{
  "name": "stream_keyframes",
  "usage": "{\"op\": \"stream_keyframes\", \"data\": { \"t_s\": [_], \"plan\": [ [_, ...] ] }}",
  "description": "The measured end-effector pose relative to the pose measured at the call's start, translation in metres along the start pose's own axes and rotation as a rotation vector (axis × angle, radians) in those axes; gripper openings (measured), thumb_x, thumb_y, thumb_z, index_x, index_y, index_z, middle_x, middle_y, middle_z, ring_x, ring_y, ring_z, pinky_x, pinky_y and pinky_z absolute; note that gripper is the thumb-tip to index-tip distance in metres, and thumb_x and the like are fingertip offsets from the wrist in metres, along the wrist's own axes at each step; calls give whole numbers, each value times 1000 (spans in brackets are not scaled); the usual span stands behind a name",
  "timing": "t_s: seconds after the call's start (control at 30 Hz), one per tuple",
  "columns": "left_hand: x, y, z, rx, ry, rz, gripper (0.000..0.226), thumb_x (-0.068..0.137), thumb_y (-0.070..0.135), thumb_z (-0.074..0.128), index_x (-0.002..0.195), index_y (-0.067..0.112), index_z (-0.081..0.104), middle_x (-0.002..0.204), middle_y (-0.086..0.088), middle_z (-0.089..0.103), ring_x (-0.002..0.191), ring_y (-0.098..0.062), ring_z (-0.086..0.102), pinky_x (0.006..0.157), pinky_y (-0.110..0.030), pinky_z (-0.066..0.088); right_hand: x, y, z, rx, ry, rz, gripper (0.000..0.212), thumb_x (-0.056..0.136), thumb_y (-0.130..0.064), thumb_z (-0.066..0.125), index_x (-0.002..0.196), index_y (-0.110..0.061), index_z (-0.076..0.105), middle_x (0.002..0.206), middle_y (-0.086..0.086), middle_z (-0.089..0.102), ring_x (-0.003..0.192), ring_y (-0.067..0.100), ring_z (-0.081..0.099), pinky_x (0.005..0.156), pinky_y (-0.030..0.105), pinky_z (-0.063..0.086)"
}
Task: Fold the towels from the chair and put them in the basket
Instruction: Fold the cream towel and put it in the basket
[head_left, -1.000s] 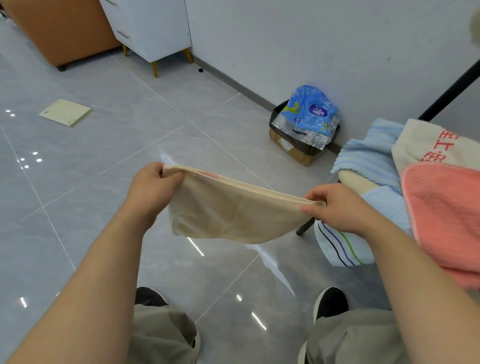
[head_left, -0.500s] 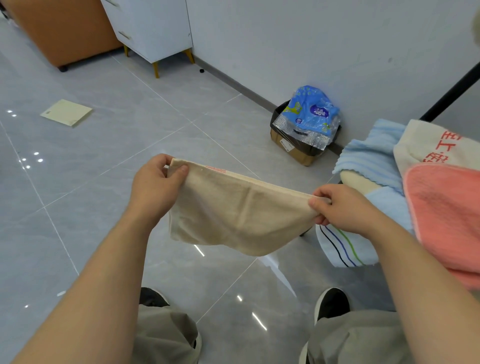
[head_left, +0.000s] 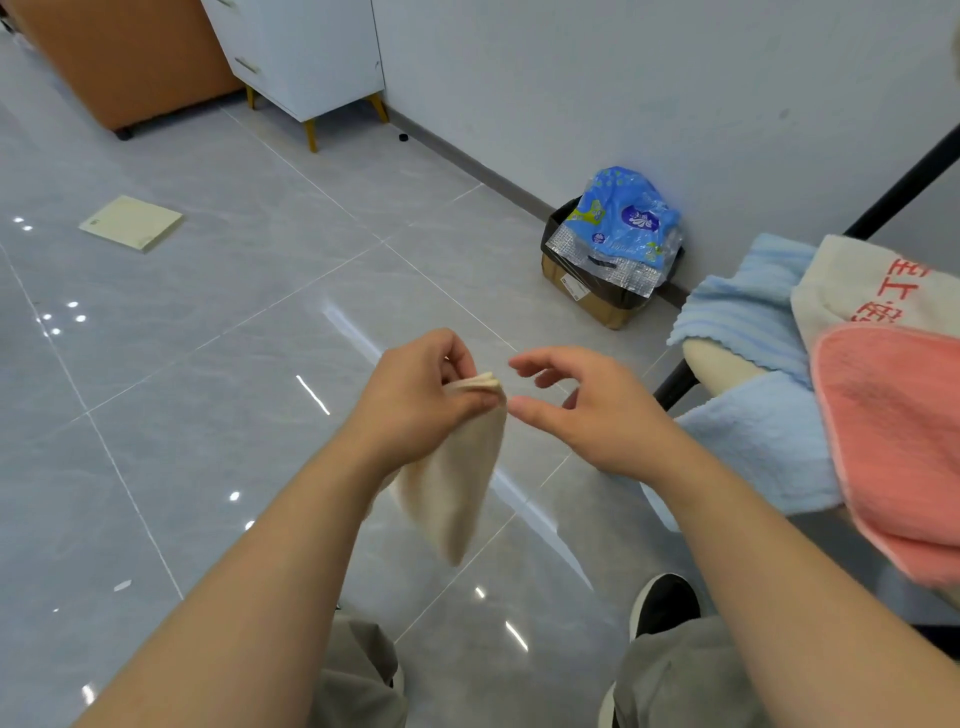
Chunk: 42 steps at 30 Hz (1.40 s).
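Observation:
A beige towel (head_left: 457, 488) hangs folded over the floor, its top corners pinched together by my left hand (head_left: 415, 400). My right hand (head_left: 587, 410) hovers just to the right of that corner with loosely spread fingers and holds nothing. On the chair (head_left: 722, 358) at the right lie a light blue towel (head_left: 753, 306), a pink towel (head_left: 898, 415) and a cream towel with red characters (head_left: 883, 286). No basket shows in this view.
A cardboard box (head_left: 592, 291) with a blue plastic pack (head_left: 623, 218) stands by the wall. A pale yellow pad (head_left: 132, 223) lies on the grey tiled floor at the left. A white cabinet (head_left: 306, 52) stands at the back. My shoes and knees are below.
My hands came together, folding the stretched beige towel in half. My right hand passed its corner to the left hand and let go; the towel now hangs from the left hand alone.

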<state>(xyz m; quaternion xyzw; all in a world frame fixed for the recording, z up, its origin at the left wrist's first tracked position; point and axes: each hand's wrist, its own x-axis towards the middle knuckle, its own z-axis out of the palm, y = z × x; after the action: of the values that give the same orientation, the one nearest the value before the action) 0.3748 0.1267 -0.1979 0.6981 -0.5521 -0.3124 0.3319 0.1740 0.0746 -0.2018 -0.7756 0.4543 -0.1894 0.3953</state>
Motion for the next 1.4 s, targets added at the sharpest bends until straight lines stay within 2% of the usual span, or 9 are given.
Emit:
{"op": "stream_keyframes", "data": {
  "t_s": [0.23,0.43,0.57,0.73,0.83,1.0,1.13,1.27,1.4],
  "plan": [
    [1,0,5,66,-51,47,45,71,42,86,79,20,47,67,5,53,58,-11,44,53,-30,39,5,-4,7,45,-13,-2,19,87,-37,74,107,-35,73,98,-21,69,84,8,61,76,18,49],
    [1,4,15,59,-116,57,46,71,40,87,81,23,45,68,5,53,59,-11,44,53,-26,36,3,-2,4,-41,-39,-17,7,95,-31,66,99,-30,71,83,-24,63,76,8,57,65,9,40],
    [3,4,23,-1,-211,42,47,72,27,88,92,26,46,76,5,66,64,-9,55,58,-25,42,3,6,-6,-49,62,75,9,100,-29,57,102,-29,66,72,-24,58,65,-1,55,60,8,36],
    [0,-4,23,158,-227,111,43,78,20,79,97,26,42,87,7,57,76,-10,52,63,-27,42,7,23,-21,155,263,183,13,102,-23,53,93,-30,59,70,-2,70,64,6,68,80,40,57],
    [-2,-14,19,292,-249,139,39,83,13,69,99,29,36,89,5,56,78,-15,51,64,-33,43,9,32,-32,205,397,189,14,102,-20,53,94,-31,58,84,-1,70,71,14,73,84,51,58],
    [-9,-33,5,468,-206,128,36,81,-3,44,98,28,35,84,2,52,75,-24,49,60,-41,42,4,35,-41,-5,355,171,10,103,-22,51,105,-28,58,91,-8,67,75,8,71,86,45,57],
    [-9,-56,-17,616,-95,263,28,87,0,48,96,26,47,83,5,49,81,-24,45,62,-37,39,0,28,-34,-172,204,99,25,102,-19,52,122,-32,61,101,-2,65,77,6,68,85,34,55],
    [-21,-69,-34,654,-102,217,24,90,4,50,90,27,57,75,7,43,74,-21,45,58,-31,31,-1,18,-33,-167,241,68,15,99,-19,57,105,-30,65,81,-5,69,74,7,68,84,37,56],
    [-35,-83,-49,692,-149,127,20,85,1,52,90,16,65,80,3,48,78,-23,50,61,-31,34,-3,14,-32,-127,245,135,12,100,-21,57,105,-27,66,74,-5,71,75,6,69,89,39,55]
  ]
}}
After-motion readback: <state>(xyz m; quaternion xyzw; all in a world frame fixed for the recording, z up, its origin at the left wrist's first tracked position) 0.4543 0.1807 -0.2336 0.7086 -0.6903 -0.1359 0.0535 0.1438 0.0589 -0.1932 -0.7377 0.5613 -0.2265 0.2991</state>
